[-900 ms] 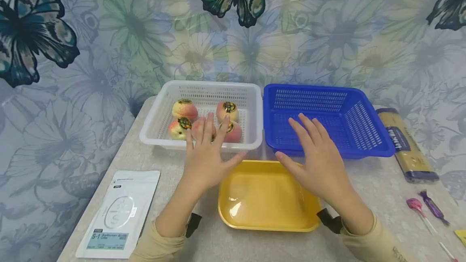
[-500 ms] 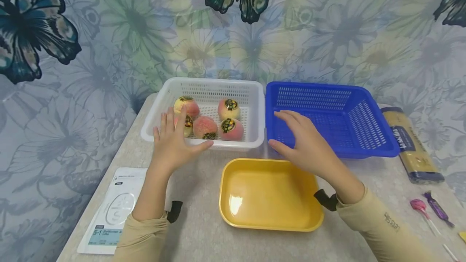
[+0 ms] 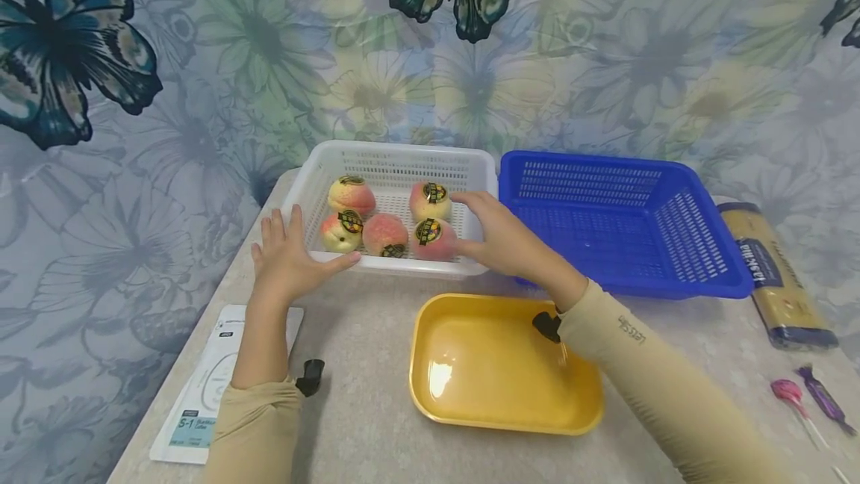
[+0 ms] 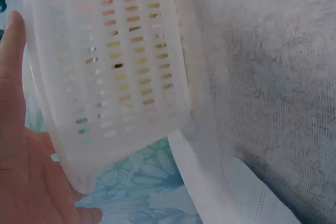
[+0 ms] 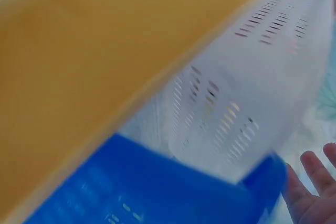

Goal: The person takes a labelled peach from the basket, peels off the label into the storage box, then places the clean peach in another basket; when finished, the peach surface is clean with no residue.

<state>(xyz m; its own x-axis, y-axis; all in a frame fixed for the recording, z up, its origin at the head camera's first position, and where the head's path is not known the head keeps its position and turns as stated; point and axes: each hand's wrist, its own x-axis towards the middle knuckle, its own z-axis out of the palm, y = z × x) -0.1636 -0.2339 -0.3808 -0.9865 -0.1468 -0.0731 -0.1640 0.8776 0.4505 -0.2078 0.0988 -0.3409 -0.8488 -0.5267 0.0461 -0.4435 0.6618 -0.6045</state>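
Note:
Several pink-and-yellow peaches with dark round stickers lie in the white slotted basket point(image 3: 396, 267) in the head view. My left hand point(image 3: 285, 267) is spread at the basket's front left corner, thumb along the front rim; in the left wrist view, the fingers point(image 4: 13, 51) are beside the basket's wall. Over the basket's right side reaches my right hand point(image 3: 507, 237). Its fingertips are close to the back right peach point(image 3: 430, 204) and its thumb close to the front right peach point(image 3: 435, 243). Whether they touch is hard to tell. Neither hand grips anything.
A blue basket point(image 3: 712, 286) stands right of the white one. In front lies a yellow tray point(image 3: 497, 364), under my right forearm. A white pouch point(image 3: 195, 424) is at left. A yellow packet point(image 3: 779, 282), a lollipop point(image 3: 787, 391) and a purple wrapped candy point(image 3: 825, 398) lie at right.
My left hand has moved left, from in front of the peaches to the white basket's front left corner. My right hand has gone left, from the blue basket to over the white basket's right side.

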